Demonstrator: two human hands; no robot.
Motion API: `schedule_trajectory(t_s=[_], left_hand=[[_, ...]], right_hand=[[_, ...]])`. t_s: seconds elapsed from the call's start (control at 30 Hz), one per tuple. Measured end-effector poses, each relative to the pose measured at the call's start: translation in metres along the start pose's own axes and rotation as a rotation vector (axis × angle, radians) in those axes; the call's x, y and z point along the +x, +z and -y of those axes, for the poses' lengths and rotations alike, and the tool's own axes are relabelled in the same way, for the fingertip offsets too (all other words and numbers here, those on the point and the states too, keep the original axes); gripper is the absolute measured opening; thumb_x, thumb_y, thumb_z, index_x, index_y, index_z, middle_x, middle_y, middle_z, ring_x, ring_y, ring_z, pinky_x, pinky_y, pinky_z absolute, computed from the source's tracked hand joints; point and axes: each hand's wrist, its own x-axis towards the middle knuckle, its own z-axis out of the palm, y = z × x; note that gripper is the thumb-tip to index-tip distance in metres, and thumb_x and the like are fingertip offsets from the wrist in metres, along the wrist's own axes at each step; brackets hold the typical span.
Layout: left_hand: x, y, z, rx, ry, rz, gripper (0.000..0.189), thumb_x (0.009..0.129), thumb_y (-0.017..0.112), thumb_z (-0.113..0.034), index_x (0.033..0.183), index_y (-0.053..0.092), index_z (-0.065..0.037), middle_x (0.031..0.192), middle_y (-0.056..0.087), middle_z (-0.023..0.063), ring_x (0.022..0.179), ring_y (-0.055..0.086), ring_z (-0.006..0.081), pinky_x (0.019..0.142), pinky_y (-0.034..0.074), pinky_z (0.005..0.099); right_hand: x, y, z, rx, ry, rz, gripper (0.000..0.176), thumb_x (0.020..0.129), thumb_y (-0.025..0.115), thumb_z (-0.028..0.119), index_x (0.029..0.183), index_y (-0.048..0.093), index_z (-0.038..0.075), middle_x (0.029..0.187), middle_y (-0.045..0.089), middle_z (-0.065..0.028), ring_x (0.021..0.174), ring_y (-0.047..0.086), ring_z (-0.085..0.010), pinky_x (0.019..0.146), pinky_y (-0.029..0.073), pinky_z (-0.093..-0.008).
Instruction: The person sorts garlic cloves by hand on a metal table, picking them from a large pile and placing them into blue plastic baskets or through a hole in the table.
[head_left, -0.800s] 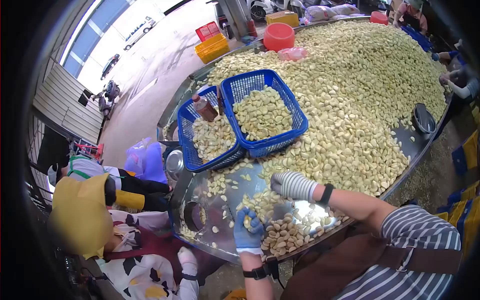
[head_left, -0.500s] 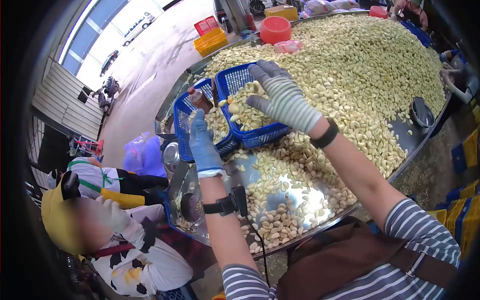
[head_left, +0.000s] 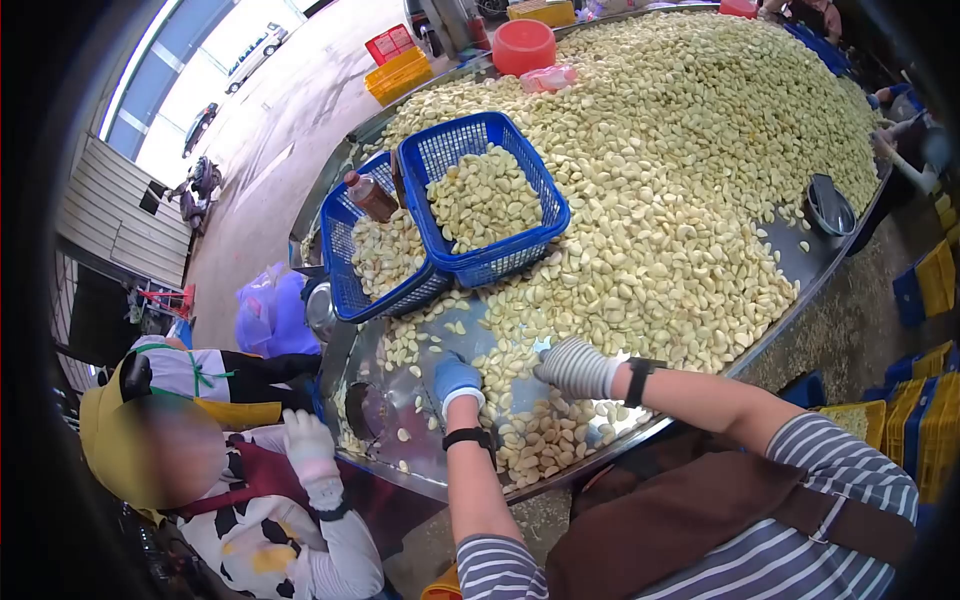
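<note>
My left hand [head_left: 459, 379], in a blue glove, is low over the metal table top beside loose garlic cloves; its fingers are mostly hidden by the back of the hand. To its right, my right hand [head_left: 582, 368] wears a grey-and-white striped glove. Its fingers are bent and pressed together at the edge of the peeled garlic cloves [head_left: 640, 290], and whatever lies under them is hidden. Beyond both hands, a blue basket [head_left: 556, 222] with cloves inside stands partly on the pile. A second blue basket [head_left: 343, 300] next to it holds cloves and a brown-capped bottle [head_left: 371, 196].
The metal table [head_left: 400, 462] carries a large clove heap. On it are a red tub [head_left: 523, 47] and a metal scoop [head_left: 830, 206]. A co-worker in a yellow hat [head_left: 112, 440] sits at the left. Yellow and blue crates [head_left: 905, 420] stand at the right.
Both hands have moved from the blue baskets down to the near part of the table. The right-hand basket, under my right hand before, now stands untouched. The co-worker's gloved hand has moved away from the face.
</note>
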Motion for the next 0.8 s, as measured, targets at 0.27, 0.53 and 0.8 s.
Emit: schedule_trajectory(t_s=[0.27, 0.53, 0.8], left_hand=[[-0.049, -0.007, 0.023, -1.82, -0.28, 0.604, 0.014, 0.084, 0.057, -0.013, 0.096, 0.06, -0.007, 0.079, 0.059, 0.005, 0.074, 0.063, 0.0232, 0.061, 0.057, 0.0352], [-0.077, 0.025, -0.016, -1.373, -0.451, 0.35, 0.017, 0.085, 0.058, -0.008, 0.101, 0.059, -0.004, 0.067, 0.055, 0.0045, 0.048, 0.051, 0.0138, 0.041, 0.043, 0.0244], [-0.022, 0.06, -0.042, -0.295, 0.325, 0.343, 0.049, 0.073, 0.048, 0.004, 0.118, 0.063, -0.009, 0.077, 0.067, 0.012, 0.056, 0.06, 0.0185, 0.055, 0.049, 0.032]], right_hand=[[-0.012, 0.015, -0.007, 0.107, 0.145, 0.164, 0.025, 0.073, 0.065, 0.015, 0.095, 0.062, 0.003, 0.076, 0.065, -0.0149, 0.074, 0.066, -0.0343, 0.061, 0.051, -0.0435], [0.0, 0.038, 0.004, 0.031, -0.106, 0.146, 0.016, 0.076, 0.063, 0.014, 0.089, 0.062, 0.006, 0.079, 0.064, -0.0141, 0.076, 0.065, -0.0332, 0.061, 0.051, -0.0442], [-0.007, 0.01, 0.001, 0.191, 0.118, 0.082, 0.018, 0.072, 0.058, 0.015, 0.082, 0.065, 0.002, 0.074, 0.066, -0.0178, 0.071, 0.067, -0.0339, 0.06, 0.052, -0.0442]])
